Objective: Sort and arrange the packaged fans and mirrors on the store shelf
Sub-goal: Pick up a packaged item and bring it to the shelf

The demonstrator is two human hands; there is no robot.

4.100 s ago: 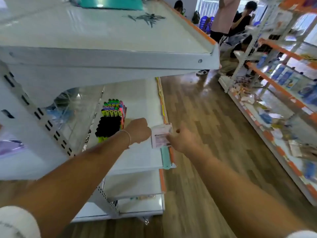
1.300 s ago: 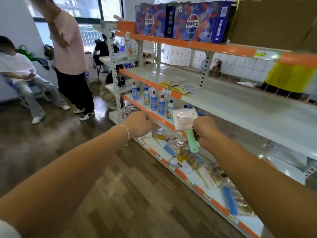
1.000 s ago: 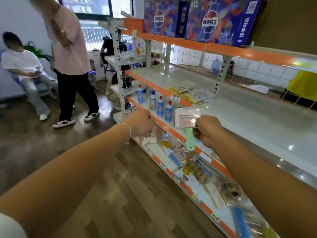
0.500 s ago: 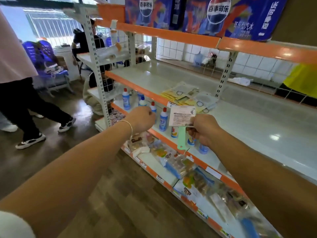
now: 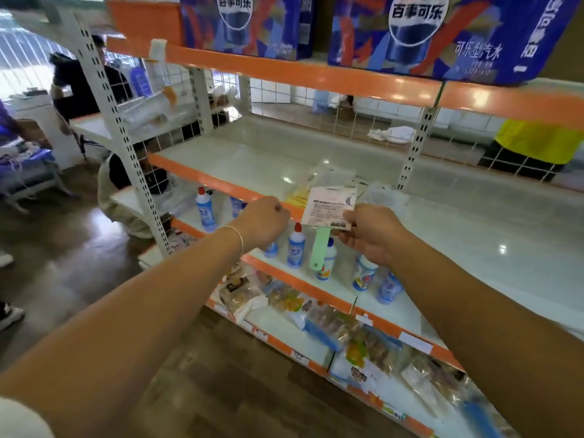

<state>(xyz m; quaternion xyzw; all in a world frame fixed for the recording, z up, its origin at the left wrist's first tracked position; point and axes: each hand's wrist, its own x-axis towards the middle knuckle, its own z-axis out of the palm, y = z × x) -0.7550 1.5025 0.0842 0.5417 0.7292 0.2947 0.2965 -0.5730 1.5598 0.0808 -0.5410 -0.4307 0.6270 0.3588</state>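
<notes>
My right hand (image 5: pixel 369 230) pinches a packaged item (image 5: pixel 328 210) with a white printed card and a pale green handle hanging down, held upright in front of the orange shelf edge. My left hand (image 5: pixel 264 221) is curled into a fist beside it, a little to the left, with nothing visible in it. Behind the held package, several flat yellow and clear packets (image 5: pixel 319 184) lie on the white middle shelf (image 5: pixel 474 235). What those packets hold is too blurred to tell.
Blue-and-white bottles (image 5: pixel 295 246) stand on the shelf below. Snack bags (image 5: pixel 331 320) fill the bottom shelf. Blue Pepsi cartons (image 5: pixel 426 33) sit on the top shelf. A crouching person (image 5: pixel 126 191) is at the rack's left end; a wood floor lies to the left.
I have turned from the other rack and come close to this one. The right hand has carried the package up toward the middle shelf; the left fist has stayed beside it.
</notes>
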